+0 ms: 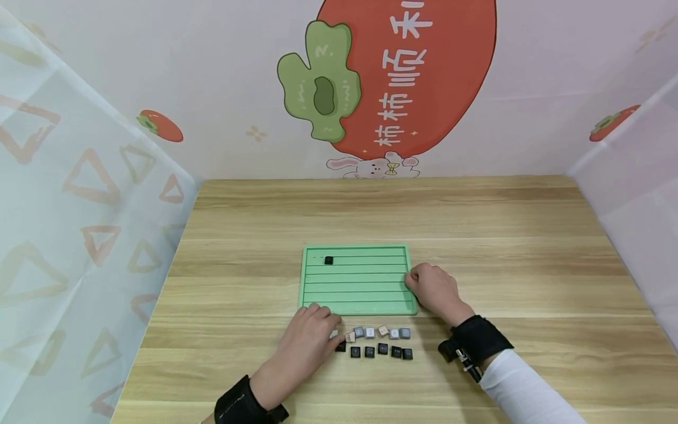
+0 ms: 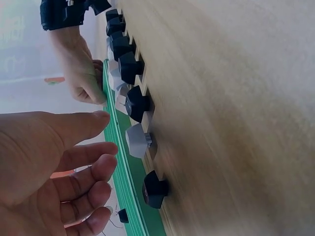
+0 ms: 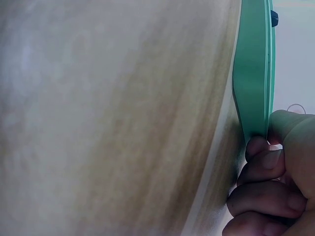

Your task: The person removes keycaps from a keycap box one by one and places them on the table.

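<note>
A green grooved board point(image 1: 360, 287) lies flat on the table, with one black keycap point(image 1: 329, 260) in its upper left part. My right hand point(image 1: 435, 291) grips the board's right edge between thumb and curled fingers; the right wrist view shows these fingers point(image 3: 263, 196) at the board's corner point(image 3: 253, 73). At the board's lower left hovers my left hand point(image 1: 307, 335), beside the left end of the loose keycaps. In the left wrist view its thumb and fingers are apart with nothing between them, near a white keycap point(image 2: 137, 140) and a black keycap point(image 2: 153, 190).
Below the board run two rows of keycaps: white, grey and beige ones, such as a white keycap point(image 1: 370, 333), and black ones, such as a black keycap point(image 1: 369, 352). The wooden table point(image 1: 254, 212) meets a printed backdrop point(image 1: 228, 82) behind and at both sides.
</note>
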{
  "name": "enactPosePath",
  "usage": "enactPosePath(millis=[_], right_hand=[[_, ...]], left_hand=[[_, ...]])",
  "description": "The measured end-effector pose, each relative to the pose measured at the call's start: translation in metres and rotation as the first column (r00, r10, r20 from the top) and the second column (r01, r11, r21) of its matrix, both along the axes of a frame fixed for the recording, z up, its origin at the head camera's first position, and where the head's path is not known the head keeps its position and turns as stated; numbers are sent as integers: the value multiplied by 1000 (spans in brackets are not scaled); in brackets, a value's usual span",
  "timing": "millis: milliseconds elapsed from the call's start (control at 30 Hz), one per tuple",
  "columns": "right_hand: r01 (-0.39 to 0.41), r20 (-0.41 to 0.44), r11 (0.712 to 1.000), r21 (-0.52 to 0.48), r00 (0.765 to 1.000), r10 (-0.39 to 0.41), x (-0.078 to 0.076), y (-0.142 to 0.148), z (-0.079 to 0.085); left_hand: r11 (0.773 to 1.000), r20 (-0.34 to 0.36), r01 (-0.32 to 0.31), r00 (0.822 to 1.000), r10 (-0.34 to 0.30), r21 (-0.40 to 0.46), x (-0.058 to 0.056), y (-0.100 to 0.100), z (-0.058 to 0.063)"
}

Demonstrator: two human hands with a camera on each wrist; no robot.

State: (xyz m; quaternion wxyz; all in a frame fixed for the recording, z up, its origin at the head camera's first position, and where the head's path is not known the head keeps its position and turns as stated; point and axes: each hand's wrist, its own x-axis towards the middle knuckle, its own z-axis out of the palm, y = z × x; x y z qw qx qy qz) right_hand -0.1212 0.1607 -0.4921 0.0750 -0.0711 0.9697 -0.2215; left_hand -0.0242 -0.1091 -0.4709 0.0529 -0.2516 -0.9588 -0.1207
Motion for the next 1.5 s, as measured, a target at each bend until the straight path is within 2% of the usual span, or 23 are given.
enactPosePath(millis=[333,633,833,1267,1500], right_hand=[[-5,-5,1000,-8,1000,5,0,0,0],[0,5,1000,3,1000,0,-1,1,-2],[-3,9,1000,3,1000,3,-2,1,-2],[2,9,1000,4,1000,-2,-1,1,-2],[-2,4,1000,11,1000,2,-2,1,-4]], left_hand=[[1000,3,-5,1000,5,14,-7,-2,1],[999,-41,-8,999,9,36,-17,-4,3],[1000,-27,-20,999,20,18,-22,-6,5],[999,-50,-45,998,45,0,-33,-11,1],[999,-76,-46,996,47,17,-39,-13,2]])
